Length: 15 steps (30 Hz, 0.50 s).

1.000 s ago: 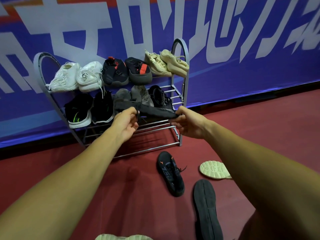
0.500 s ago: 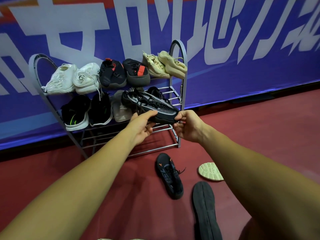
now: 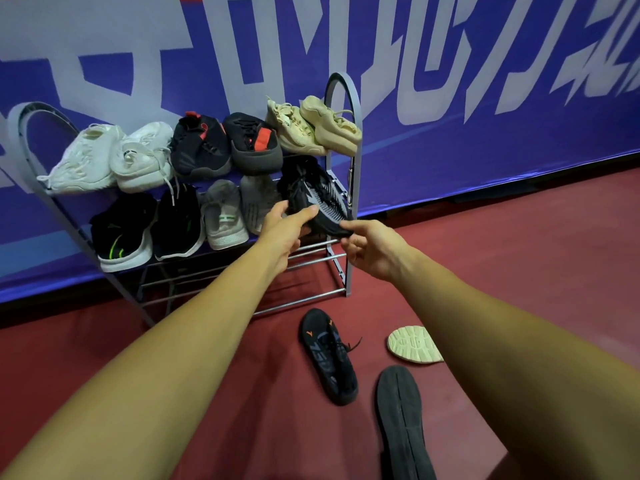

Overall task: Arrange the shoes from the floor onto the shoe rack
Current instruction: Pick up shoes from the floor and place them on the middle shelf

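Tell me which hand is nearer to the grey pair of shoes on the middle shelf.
Left. The left hand is right beside the grey pair; the right hand is farther right, at the toe of the black knit shoe.

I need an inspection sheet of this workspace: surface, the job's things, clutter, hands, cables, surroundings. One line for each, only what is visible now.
Surface: dark red floor, smooth.
Job's things: grey metal shoe rack; top shelf holds six shoes, middle shelf four plus a black-and-grey knit shoe at its right end; bottom rails bare. On the floor: black shoe with orange marks, cream shoe sole-up, dark shoe sole-up.
Clutter: nothing seen.
Hands: left hand and right hand both at the knit shoe; grip unclear.
Cables: nothing seen.
Surroundings: blue banner with white lettering behind the rack.
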{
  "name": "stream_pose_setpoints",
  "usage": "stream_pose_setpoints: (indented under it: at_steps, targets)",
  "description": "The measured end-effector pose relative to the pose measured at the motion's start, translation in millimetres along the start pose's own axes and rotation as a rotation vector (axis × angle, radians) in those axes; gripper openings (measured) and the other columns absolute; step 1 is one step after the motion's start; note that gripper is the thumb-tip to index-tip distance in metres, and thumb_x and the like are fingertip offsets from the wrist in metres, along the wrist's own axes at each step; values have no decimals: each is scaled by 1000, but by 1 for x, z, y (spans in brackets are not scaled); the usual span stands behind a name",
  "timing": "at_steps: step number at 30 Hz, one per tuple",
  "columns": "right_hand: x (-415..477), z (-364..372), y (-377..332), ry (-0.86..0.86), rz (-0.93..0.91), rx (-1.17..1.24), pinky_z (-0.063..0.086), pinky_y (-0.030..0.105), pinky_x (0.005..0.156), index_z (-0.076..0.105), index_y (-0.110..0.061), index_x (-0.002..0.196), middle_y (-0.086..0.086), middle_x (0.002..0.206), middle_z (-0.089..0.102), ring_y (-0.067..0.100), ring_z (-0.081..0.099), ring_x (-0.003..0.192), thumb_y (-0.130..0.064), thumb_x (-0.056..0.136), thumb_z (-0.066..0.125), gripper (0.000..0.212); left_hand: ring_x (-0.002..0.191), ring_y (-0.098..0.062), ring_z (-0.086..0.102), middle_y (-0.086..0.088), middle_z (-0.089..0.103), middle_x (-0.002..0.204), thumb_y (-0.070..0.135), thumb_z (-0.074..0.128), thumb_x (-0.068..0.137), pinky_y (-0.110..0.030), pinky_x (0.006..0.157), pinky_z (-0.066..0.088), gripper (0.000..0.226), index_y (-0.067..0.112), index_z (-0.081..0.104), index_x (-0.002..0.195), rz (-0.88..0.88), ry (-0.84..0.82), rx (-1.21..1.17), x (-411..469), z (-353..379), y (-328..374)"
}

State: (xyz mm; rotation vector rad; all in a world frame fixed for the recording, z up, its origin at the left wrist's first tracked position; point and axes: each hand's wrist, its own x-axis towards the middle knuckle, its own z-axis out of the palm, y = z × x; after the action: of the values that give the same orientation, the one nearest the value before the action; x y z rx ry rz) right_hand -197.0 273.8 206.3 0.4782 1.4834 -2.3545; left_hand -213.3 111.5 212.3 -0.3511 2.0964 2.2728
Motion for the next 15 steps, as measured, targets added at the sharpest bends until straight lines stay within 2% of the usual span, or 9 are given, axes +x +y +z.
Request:
stream_pose_setpoints:
  at_steps: [3,7,10,15]
  targets:
    - [9,-3,-10,41,-66,62,36,16,51,64,-8,103,2,59,65,6,55,45,-10,89,66,15,68,-6,62,3,73,92,32,73,85,-18,48,36,45,22,56,126,-29,-39,21,5,4,-1]
    - [27,-7,-11,68,-61,88,37,15,49,66,-9,106,2,66,68,6,57,46,-11,89,66,17,65,-6,59,1,69,88,28,73,86,-18,48,36,13,21,65,94,-93,-12,121,15,-1,-18]
    - [42,-8,-10,81,-53,113,38,16,50,65,-10,107,2,70,68,6,58,49,-11,90,66,17,64,-7,56,2,65,81,25,73,87,-18,49,34,12,19,63,84,-159,51,156,22,-6,-32]
    - [63,-3,-14,68,-70,211,41,16,50,63,-10,109,4,84,67,8,57,56,-12,92,66,17,66,-8,57,-1,68,88,36,71,88,-18,49,34,22,16,62,89,-293,85,101,36,-9,-41]
